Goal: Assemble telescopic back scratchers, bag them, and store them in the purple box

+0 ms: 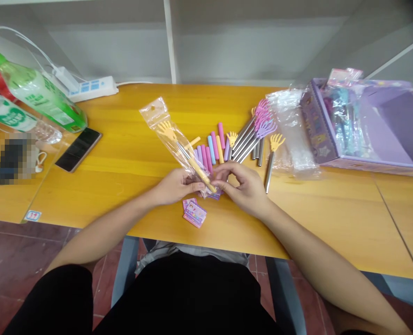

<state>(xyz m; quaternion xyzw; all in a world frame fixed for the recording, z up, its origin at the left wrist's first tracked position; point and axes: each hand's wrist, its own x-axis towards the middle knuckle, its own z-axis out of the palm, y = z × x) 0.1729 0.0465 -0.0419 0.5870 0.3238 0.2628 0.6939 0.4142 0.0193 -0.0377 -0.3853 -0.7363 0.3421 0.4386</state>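
A yellow back scratcher (192,160) with a hand-shaped head lies inside a clear plastic bag (153,113), tilted over the table. My left hand (178,187) is closed on the bag near its lower end. At that same end, my right hand (239,186) pinches the bag's edge with thumb and forefinger. Small printed cards (195,213) lie just below the hands. Beyond them are several coloured handle tubes (211,149) in pink, purple, blue and yellow. Metal scratcher rods (246,139) with pink, purple and yellow hand heads lie to their right, and one yellow-headed rod (271,163) sits apart.
Clear plastic bags (290,135) are piled beside a purple box (367,163) holding bagged scratchers at right. On the left are a phone (78,149), a green bottle (40,90), a clear bottle (17,116) and a power strip (94,88). A shelf partition (169,42) stands behind.
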